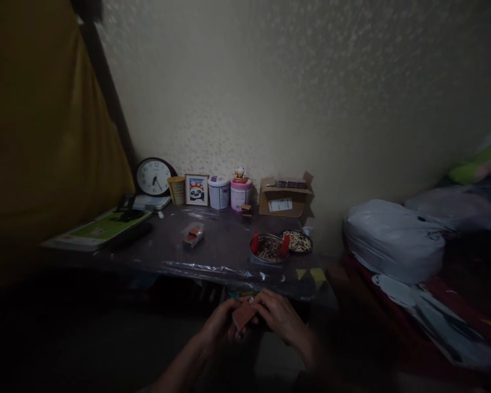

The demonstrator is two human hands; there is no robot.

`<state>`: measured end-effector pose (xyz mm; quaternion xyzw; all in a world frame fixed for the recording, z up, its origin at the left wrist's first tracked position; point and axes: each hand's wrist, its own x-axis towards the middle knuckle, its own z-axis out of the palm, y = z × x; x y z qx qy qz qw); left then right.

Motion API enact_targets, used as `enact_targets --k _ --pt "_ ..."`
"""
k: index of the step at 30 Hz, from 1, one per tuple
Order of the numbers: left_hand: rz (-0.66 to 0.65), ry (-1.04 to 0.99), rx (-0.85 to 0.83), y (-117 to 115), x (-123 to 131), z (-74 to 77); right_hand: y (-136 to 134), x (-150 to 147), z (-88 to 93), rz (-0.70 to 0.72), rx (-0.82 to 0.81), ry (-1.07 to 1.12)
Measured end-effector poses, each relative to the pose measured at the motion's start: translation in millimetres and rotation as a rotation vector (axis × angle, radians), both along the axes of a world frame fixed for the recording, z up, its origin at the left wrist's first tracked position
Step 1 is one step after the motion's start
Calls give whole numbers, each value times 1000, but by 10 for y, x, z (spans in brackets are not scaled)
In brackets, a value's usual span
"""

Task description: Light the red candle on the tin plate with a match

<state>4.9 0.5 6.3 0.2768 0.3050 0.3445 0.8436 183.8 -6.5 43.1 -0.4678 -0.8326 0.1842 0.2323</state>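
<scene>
A small reddish-brown box (244, 315) is held in front of the near edge of the dark, plastic-covered table (225, 232). The left hand (221, 321) is closed around its left side and underside, most of those fingers hidden beneath it. The right hand (276, 312) has its fingers on the far right corner; whether they pinch it or only rest there, I cannot tell. A pale bit shows at that corner, too small to identify. Both forearms fade into shadow at the near side. On the table, to the left, lie similar boxes in clear wrap (193, 235), their number blurred by glare. To the right, a round tin (269, 249) holds dark and pale bits, too fine to name, with red pieces at its rim; it partly covers a second round dish (298, 241) behind. At the far side, an open carton (285, 202) has mostly hidden contents.
</scene>
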Motion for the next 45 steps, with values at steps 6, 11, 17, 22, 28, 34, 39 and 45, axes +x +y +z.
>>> enact_targets --k 6,11,17,22,28,34,39,45 --pt "15 13 21 6 8 28 -17 -14 15 38 -14 39" --pt "8 41 5 -12 6 49 -37 -42 35 38 -27 23" --pt "8 64 38 5 15 -23 -30 -34 4 24 -38 36" --pt "5 50 40 0 13 -29 -32 -23 2 49 -19 25" --pt "-4 95 64 -1 16 -13 -31 -35 13 39 -27 8" --pt "-2 113 97 -7 13 14 -29 -21 4 52 -20 5" --pt "10 92 124 -11 5 -5 -22 -9 7 54 -11 -19" --pt "67 152 119 29 18 -102 -30 -4 21 46 -3 -50"
